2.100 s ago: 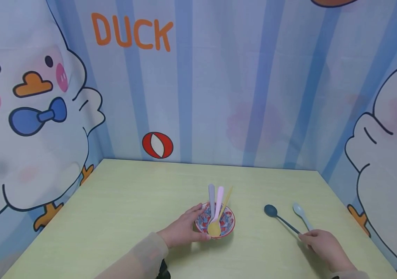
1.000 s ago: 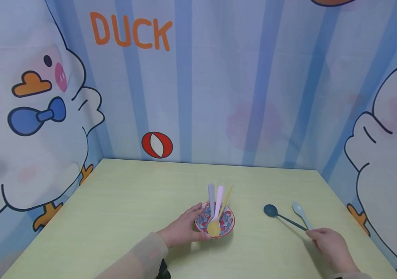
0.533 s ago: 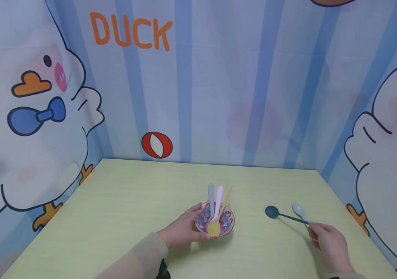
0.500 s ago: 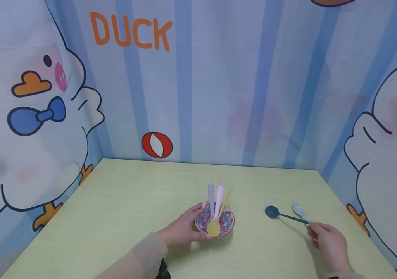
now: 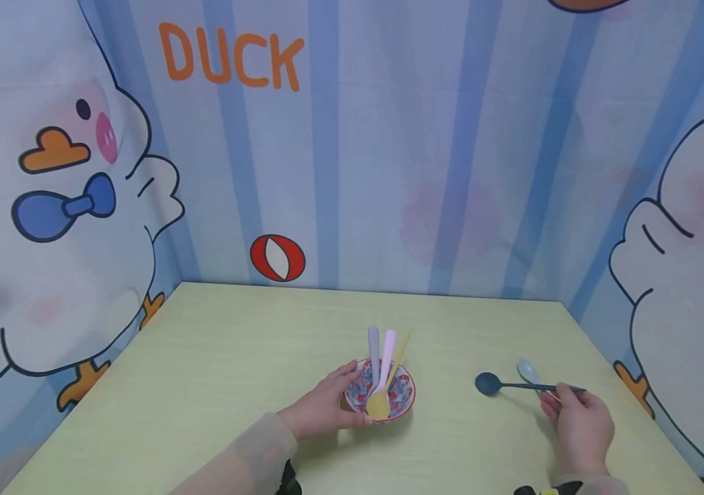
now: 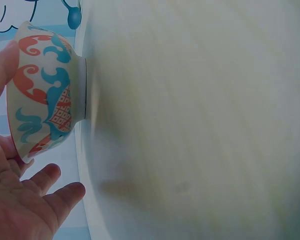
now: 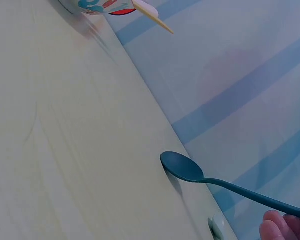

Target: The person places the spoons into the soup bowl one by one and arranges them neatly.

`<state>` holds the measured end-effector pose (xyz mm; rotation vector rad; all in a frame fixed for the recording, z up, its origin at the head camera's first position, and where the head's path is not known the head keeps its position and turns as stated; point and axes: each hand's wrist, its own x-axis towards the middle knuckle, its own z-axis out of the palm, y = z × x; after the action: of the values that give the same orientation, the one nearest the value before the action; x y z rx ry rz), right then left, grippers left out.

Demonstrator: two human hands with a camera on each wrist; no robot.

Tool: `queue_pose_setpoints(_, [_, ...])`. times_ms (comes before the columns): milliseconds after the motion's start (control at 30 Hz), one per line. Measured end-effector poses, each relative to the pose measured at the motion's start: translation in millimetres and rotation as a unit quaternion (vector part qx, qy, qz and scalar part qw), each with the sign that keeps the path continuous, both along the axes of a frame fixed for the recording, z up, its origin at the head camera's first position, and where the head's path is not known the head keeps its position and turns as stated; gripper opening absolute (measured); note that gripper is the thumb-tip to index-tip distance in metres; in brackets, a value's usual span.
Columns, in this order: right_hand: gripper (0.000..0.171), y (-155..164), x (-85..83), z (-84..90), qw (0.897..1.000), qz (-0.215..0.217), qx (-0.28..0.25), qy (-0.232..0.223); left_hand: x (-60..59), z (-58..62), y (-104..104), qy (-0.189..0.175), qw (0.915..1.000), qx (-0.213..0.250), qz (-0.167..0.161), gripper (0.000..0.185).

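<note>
A small patterned bowl (image 5: pixel 403 393) with a red rim stands on the table. My left hand (image 5: pixel 327 407) holds it by the left side of the rim, thumb near and fingers farther off. Inside lean a grey-purple spoon (image 5: pixel 374 347), a pink spoon (image 5: pixel 388 350) and a yellow spoon (image 5: pixel 379 405), the yellow one bowl-end down. My right hand (image 5: pixel 584 430) pinches a dark teal spoon (image 5: pixel 488 383) by its handle. In the right wrist view its bowl end is just over or on the table; I cannot tell which. A pale blue spoon (image 5: pixel 528 371) lies behind, partly hidden by that hand.
The pale yellow table (image 5: pixel 253 344) ends at a blue striped cloth backdrop (image 5: pixel 377 172) with printed ducks at both sides. In the left wrist view the bowl's foot (image 6: pixel 81 90) rests on the tabletop.
My right hand has raised the dark teal spoon's handle and swung it to nearly level, across the pale blue spoon. The left hand and bowl have stayed put.
</note>
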<state>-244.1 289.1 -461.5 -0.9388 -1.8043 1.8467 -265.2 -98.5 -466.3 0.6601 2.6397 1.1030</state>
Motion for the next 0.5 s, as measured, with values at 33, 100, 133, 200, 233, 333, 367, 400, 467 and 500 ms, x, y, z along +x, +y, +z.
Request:
queue_pose_setpoints(33, [0.043,-0.1,-0.4,-0.2,1.000,-0.006,-0.002,0.004,0.0,-0.2,-0.1,0.000,1.0000,0.000,0.000,0.090])
queue_pose_setpoints(100, [0.044,0.0,-1.2,-1.0,1.000,-0.017,-0.004,0.005,0.0,-0.3,-0.2,0.000,1.0000,0.001,-0.001,0.090])
queue_pose_setpoints(133, [0.044,0.1,-1.4,-1.3,1.000,-0.021,-0.004,0.007,0.1,-0.4,-0.3,0.000,1.0000,0.001,-0.001,0.090])
queue_pose_setpoints(200, [0.044,0.6,-2.4,-1.9,0.999,-0.029,-0.015,0.012,0.2,-0.3,-0.3,-0.001,1.0000,0.000,-0.002,0.090])
queue_pose_setpoints(233, [0.045,0.8,-2.9,-2.0,0.999,-0.032,-0.022,0.014,0.4,-0.1,-0.3,-0.002,1.0000,0.001,-0.002,0.090])
queue_pose_setpoints(333, [0.046,2.1,-5.1,-1.5,0.998,-0.036,-0.049,0.018,0.0,-0.1,-0.3,-0.005,1.0000,0.000,-0.001,0.090])
queue_pose_setpoints(367, [0.046,2.5,-6.0,-1.3,0.998,-0.036,-0.058,0.018,-0.1,-0.1,-0.2,-0.006,1.0000,0.000,-0.001,0.090])
queue_pose_setpoints(400, [0.046,2.7,-6.7,-1.0,0.997,-0.035,-0.066,0.017,-0.2,-0.1,-0.3,-0.006,1.0000,0.000,0.000,0.090])
queue_pose_setpoints(467, [0.045,2.6,-7.8,0.2,0.996,-0.032,-0.078,0.015,-0.5,-0.2,-0.4,-0.007,1.0000,-0.001,0.001,0.090])
queue_pose_setpoints(500, [0.044,2.2,-8.2,0.9,0.996,-0.031,-0.085,0.015,-0.6,-0.3,-0.5,-0.008,1.0000,-0.001,0.002,0.090])
